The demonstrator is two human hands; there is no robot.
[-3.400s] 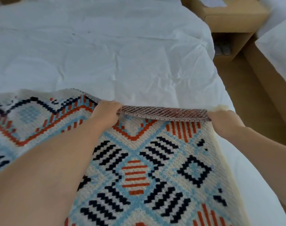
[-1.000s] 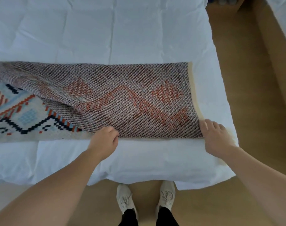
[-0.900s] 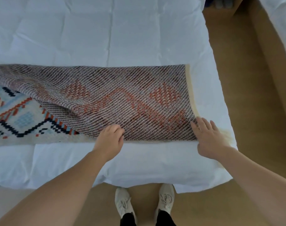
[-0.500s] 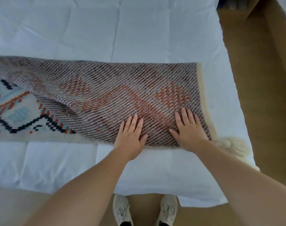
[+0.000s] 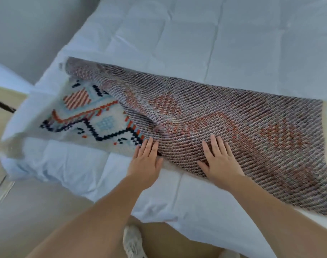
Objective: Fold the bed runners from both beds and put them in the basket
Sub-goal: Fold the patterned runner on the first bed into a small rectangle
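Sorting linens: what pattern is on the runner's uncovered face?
Bed runner: cream with orange, navy and light-blue geometric motifs; head view.

bed [image 5: 233,43]: white creased cover | floor [image 5: 177,241]: tan underfoot, grey at left | light: soft, even

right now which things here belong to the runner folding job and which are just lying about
Job: bed runner, half folded over; left hand and right hand, both flat on its near edge.
Lying about: white bedding under it; shoe; dark curved thing at far left, unclear.
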